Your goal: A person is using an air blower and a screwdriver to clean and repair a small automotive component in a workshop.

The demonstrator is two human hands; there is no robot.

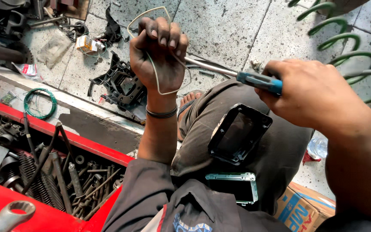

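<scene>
Right hand [318, 96], fingers closed, grips a blue-handled screwdriver [237, 76] above the black plastic housing [239, 133] on the lap. Left hand [157, 53], fisted, holds pale wire [154, 68] beyond it. Housing lies open; wire not yet fitted.

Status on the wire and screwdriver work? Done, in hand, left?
Done: black rectangular plastic cover and a metal-framed module lie apart on the person's lap, so the unit looks opened. In hand: left hand is fisted round a thin pale wire loop; right hand grips a blue-handled screwdriver, shaft pointing toward the left fist. Left: the parts are not rejoined; the wire's far end is hidden.
</scene>
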